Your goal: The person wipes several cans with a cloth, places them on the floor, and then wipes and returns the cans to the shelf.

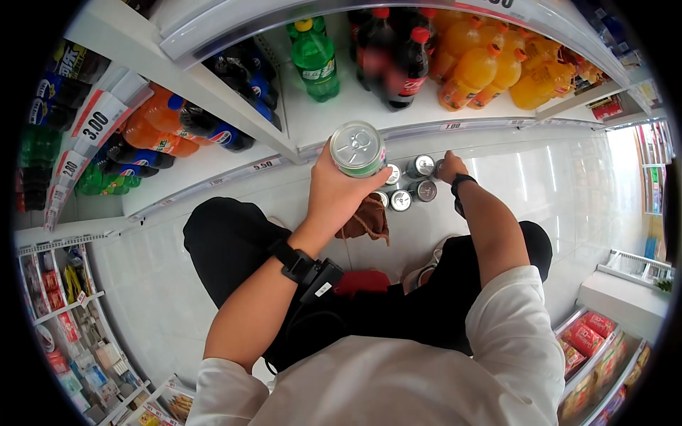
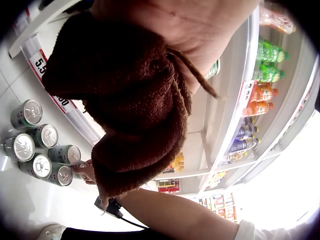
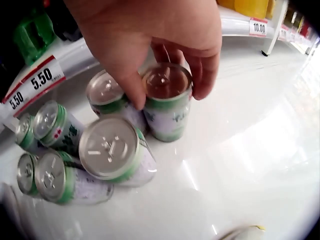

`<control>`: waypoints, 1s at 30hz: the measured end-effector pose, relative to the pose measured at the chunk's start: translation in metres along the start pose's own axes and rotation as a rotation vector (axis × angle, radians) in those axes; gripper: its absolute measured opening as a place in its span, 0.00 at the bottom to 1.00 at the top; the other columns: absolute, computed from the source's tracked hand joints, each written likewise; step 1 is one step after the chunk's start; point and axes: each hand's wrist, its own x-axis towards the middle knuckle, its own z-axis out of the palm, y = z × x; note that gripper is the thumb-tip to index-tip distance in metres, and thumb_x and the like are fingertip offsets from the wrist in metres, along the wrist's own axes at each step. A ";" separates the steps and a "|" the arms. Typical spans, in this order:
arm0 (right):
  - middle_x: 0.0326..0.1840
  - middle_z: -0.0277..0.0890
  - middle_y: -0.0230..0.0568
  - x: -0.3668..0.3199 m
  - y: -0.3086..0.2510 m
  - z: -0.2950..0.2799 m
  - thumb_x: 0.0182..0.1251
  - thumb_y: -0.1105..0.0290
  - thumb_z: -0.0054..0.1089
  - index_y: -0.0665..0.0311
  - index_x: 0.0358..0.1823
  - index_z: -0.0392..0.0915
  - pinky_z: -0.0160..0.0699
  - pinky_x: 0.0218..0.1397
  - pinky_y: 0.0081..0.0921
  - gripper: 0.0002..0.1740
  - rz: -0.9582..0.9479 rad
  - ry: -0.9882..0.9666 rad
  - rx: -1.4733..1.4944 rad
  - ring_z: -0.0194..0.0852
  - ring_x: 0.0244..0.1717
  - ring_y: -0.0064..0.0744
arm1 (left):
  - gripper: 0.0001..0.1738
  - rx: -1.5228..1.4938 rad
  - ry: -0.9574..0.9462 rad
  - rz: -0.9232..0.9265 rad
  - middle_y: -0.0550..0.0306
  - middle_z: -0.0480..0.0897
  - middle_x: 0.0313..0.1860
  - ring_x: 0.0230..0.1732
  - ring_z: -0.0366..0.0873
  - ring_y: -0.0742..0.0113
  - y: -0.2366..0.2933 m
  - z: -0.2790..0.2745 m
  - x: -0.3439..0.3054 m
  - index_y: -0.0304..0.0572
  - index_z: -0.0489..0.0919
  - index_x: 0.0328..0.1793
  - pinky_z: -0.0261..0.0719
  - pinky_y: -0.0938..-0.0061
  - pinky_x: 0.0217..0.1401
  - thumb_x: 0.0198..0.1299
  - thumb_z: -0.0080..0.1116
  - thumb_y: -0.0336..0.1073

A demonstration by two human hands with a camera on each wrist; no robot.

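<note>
My left hand point(image 1: 339, 190) grips an upright green-and-silver drink can point(image 1: 357, 150) close in front of me. A brown fuzzy cloth point(image 2: 145, 110) with a thin cord hangs under that hand, hiding most of its fingers in the left wrist view. Down on the floor, my right hand point(image 1: 452, 168) pinches another can point(image 3: 167, 107) near its top, thumb on one side and fingers on the other. This can stands at the end of a cluster of several like cans, right beside a neighbouring can point(image 3: 109, 92). Nearer the camera is a further can point(image 3: 117, 150) of the cluster.
A white shelf point(image 1: 341, 121) with price tags runs above the cans. It carries a green soda bottle point(image 1: 316, 67), cola bottles point(image 1: 408, 74) and orange drink bottles point(image 1: 476, 71). The tiled floor point(image 1: 511, 192) extends to the right. My bent knees flank the cluster.
</note>
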 end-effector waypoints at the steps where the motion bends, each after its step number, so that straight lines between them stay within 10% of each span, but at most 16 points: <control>1: 0.57 0.77 0.52 0.005 0.002 -0.003 0.55 0.62 0.70 0.62 0.57 0.74 0.79 0.61 0.46 0.28 0.015 -0.057 0.006 0.77 0.59 0.54 | 0.31 -0.002 -0.008 0.009 0.52 0.84 0.49 0.50 0.82 0.67 -0.001 0.000 0.001 0.35 0.76 0.55 0.78 0.71 0.55 0.45 0.79 0.37; 5: 0.65 0.71 0.50 -0.011 -0.020 -0.042 0.60 0.56 0.63 0.58 0.57 0.78 0.73 0.66 0.52 0.25 -0.018 0.124 -0.048 0.65 0.70 0.54 | 0.31 0.006 -0.047 0.011 0.51 0.84 0.48 0.49 0.83 0.65 -0.005 0.004 0.001 0.36 0.77 0.54 0.79 0.70 0.55 0.44 0.79 0.37; 10: 0.48 0.82 0.54 -0.057 -0.085 -0.115 0.64 0.55 0.64 0.65 0.51 0.81 0.78 0.54 0.40 0.22 -0.506 0.402 0.427 0.81 0.51 0.52 | 0.32 -0.012 -0.076 0.035 0.50 0.85 0.48 0.49 0.84 0.61 -0.007 0.010 -0.002 0.35 0.77 0.54 0.79 0.68 0.55 0.44 0.79 0.39; 13: 0.42 0.82 0.44 -0.132 -0.127 -0.148 0.69 0.58 0.62 0.68 0.53 0.79 0.78 0.44 0.28 0.21 -0.746 0.340 0.579 0.79 0.37 0.33 | 0.33 0.049 -0.111 0.075 0.48 0.85 0.48 0.50 0.84 0.57 -0.019 0.009 -0.003 0.35 0.77 0.55 0.79 0.67 0.54 0.44 0.78 0.40; 18: 0.53 0.78 0.46 -0.227 -0.136 -0.156 0.61 0.48 0.68 0.62 0.64 0.72 0.81 0.47 0.35 0.36 -1.029 0.412 0.267 0.81 0.45 0.46 | 0.36 0.065 -0.180 0.111 0.47 0.85 0.50 0.52 0.84 0.53 -0.029 0.005 -0.005 0.37 0.76 0.58 0.79 0.65 0.55 0.43 0.78 0.41; 30: 0.46 0.80 0.54 -0.227 -0.120 -0.136 0.56 0.52 0.71 0.69 0.55 0.73 0.81 0.50 0.40 0.33 -0.880 0.331 0.420 0.81 0.46 0.54 | 0.44 0.276 -0.388 0.148 0.46 0.83 0.56 0.57 0.81 0.52 -0.018 0.012 -0.014 0.40 0.73 0.65 0.77 0.64 0.60 0.40 0.79 0.44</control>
